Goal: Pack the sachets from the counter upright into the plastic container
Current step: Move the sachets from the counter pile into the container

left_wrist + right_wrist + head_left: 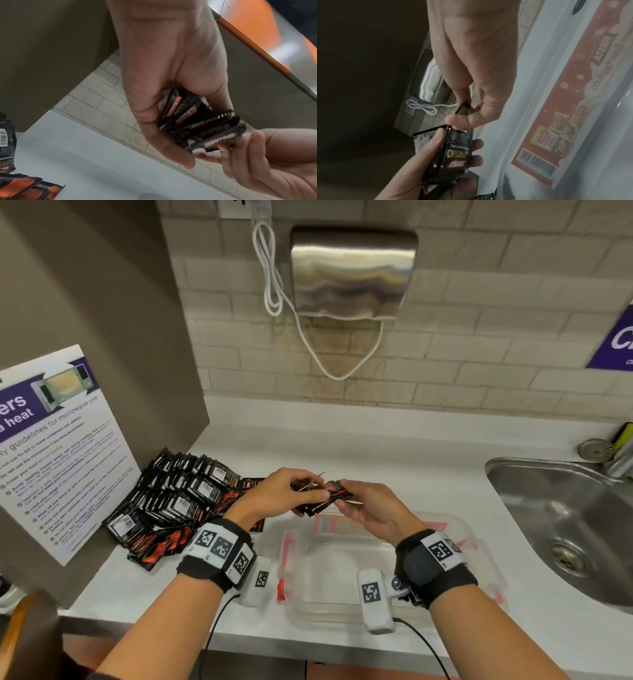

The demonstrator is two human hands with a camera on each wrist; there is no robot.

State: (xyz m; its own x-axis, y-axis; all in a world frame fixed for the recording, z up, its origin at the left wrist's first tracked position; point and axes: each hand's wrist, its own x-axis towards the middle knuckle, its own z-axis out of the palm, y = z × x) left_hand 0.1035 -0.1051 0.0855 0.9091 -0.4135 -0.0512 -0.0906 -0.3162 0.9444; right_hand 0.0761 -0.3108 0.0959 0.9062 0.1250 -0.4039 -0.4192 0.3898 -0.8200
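Note:
My left hand [294, 491] grips a fanned bunch of black and red sachets [322, 498] above the far rim of the clear plastic container [356, 607]. My right hand [356, 505] pinches the other end of the same bunch. In the left wrist view the sachets [197, 121] spread out from the left palm [169, 75], and right fingertips [240, 143] touch their edges. The right wrist view shows the right thumb and finger [462, 119] pinching a sachet [457, 150] that the left hand [426, 166] holds. A big pile of sachets [171, 501] lies on the counter at the left. The container looks empty.
The container has red clips [281, 587] and a red label [556, 121] on its far wall. A steel sink [568, 525] lies at the right. A brown partition with a printed notice [58, 450] stands on the left. A steel dispenser [352, 272] and white cable [274, 285] hang on the tiled wall.

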